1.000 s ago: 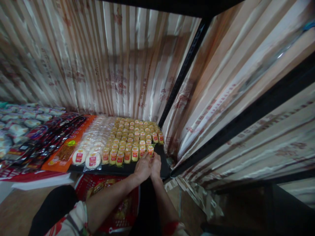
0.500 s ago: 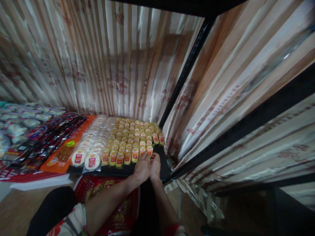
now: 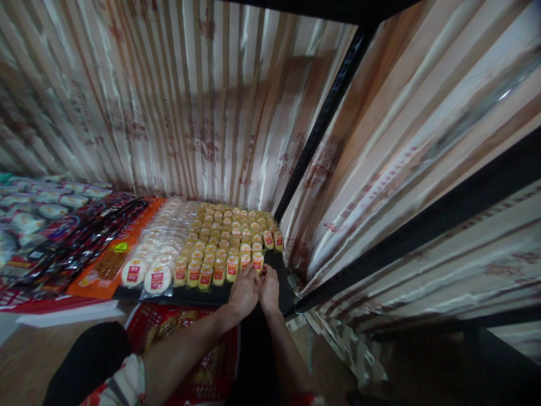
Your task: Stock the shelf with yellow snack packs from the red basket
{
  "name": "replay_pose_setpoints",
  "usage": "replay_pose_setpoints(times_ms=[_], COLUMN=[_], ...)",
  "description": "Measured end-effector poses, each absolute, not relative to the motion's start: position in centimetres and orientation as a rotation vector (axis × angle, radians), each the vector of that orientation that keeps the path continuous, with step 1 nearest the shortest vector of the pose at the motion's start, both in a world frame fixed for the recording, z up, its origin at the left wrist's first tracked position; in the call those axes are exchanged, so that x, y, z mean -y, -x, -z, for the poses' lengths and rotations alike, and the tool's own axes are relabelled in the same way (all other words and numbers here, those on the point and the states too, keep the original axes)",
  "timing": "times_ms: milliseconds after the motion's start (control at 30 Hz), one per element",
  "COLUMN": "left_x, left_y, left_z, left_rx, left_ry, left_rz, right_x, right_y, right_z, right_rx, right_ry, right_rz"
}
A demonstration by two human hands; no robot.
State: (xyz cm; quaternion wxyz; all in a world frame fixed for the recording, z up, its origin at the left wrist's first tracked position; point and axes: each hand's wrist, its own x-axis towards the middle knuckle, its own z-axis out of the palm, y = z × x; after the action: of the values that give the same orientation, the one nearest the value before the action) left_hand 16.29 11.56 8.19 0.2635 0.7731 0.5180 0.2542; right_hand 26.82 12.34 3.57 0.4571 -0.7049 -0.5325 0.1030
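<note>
Small yellow wrapped snack packs point(image 3: 218, 271) with red and white labels stand in close rows on a black shelf point(image 3: 282, 282). At the right end of the front row is one such snack pack point(image 3: 257, 260), with both hands at its lower end. My left hand point(image 3: 245, 292) has its fingers closed at the pack's near edge. Beside it, my right hand point(image 3: 269, 288) is curled in, its fingertips meeting those of the left. The fingers partly hide the pack's bottom, and the exact grip is hard to see.
White round packs point(image 3: 156, 278) stand left of the yellow ones, then an orange bag point(image 3: 103, 270) and dark red packets point(image 3: 71, 256). Below the shelf is a red basket point(image 3: 137, 321) holding more yellow packs. A black post point(image 3: 323, 127) rises behind, against striped curtain-like sheeting point(image 3: 228, 113).
Both hands stay at the same front-row pack. My right hand has shifted slightly right and its fingers have curled more. The view has moved a little.
</note>
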Motion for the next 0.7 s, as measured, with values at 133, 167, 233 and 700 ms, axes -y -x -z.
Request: replay_pose_setpoints(times_ms=[133,167,233,700], left_x=[-11.5,-11.4,-11.4,-11.3], left_y=[-16.2,-16.2,-16.2,-15.6], left_z=[-7.8,-7.8,-7.8,-8.4], left_rx=[-1.35,-1.335,-1.304,-1.341], left_ry=[-2.077,-2.076,-2.076,-2.074], left_rz=[-0.73,-0.747,-0.773,-0.686], right_x=[-12.0,-12.0,-11.9,-13.0], right_y=[-26.8,-26.8,-26.7,-26.2], right_z=[-3.6,-3.6,-3.6,-3.4], right_rx=[1.307,1.292,1.27,1.215], right_ry=[1.706,1.695,1.671,1.628], right_rz=[-0.269,-0.29,-0.337,-0.401])
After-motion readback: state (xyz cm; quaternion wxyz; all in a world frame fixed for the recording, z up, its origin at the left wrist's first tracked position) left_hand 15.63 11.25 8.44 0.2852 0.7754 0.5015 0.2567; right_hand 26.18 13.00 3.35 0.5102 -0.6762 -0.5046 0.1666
